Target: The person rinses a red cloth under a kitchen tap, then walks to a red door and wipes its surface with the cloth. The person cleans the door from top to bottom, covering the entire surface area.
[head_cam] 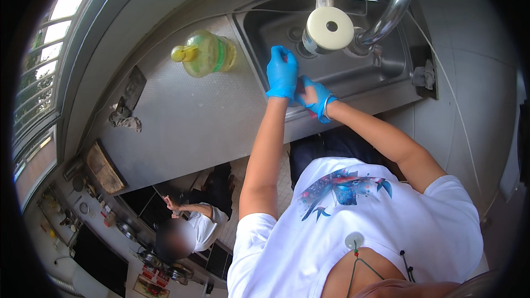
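Note:
My left hand (283,73), in a blue disposable glove, is curled over the near left edge of the steel sink (364,76). Between its fingers a bit of reddish material shows. My right hand (318,98), also gloved in blue and with a silver bangle at the wrist, is closed around a dark reddish thing (299,86), perhaps a cloth. Bare skin shows in a gap of this glove. More red peeps out under the right wrist. My hands hide most of the reddish thing, so its full shape cannot be told.
A curved chrome faucet (391,12) and a round cream-coloured device (330,29) overhang the sink. On the steel counter (182,120) stand a yellow-green pump bottle (211,54), a crumpled rag (125,121) and a wooden board (105,166). Another person (207,223) stands further along at the left.

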`<state>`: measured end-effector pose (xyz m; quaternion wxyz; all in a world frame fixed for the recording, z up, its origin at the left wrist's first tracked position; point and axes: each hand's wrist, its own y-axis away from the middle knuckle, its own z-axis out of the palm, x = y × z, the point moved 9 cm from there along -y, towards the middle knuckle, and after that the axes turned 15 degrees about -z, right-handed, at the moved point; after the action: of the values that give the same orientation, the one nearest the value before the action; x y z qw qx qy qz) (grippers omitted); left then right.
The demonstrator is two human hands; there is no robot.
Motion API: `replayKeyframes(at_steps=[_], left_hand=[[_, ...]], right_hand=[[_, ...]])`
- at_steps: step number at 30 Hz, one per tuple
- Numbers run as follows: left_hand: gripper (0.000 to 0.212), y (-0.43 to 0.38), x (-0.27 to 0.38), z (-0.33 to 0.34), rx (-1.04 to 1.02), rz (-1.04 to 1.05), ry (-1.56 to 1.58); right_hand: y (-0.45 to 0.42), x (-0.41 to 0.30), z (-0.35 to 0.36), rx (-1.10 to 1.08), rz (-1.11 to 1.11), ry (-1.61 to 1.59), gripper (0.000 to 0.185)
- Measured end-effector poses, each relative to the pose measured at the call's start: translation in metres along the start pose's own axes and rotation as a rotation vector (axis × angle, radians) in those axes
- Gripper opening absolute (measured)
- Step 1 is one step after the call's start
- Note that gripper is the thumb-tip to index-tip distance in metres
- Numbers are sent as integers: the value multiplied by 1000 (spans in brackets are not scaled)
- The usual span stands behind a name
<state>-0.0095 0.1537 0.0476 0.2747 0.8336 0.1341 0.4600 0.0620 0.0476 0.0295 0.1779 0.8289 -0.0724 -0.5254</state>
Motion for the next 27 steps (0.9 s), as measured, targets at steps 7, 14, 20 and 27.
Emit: replayKeyframes(at_steps=[7,14,20,27], left_hand=[[20,-12,-18,13,196,23,-204],[60,14,-41,22,-802,-490,838],[75,48,1,22,-1115,-261,1546],[48,83,80,-24,-1115,148,1862]], right_hand=[[-4,-6,6,-68,111,90,39],[41,-31,12,-351,462,-952,48],[69,-118,26,-645,387,-2084,61],[74,-154,5,-612,212,-2355,63]])
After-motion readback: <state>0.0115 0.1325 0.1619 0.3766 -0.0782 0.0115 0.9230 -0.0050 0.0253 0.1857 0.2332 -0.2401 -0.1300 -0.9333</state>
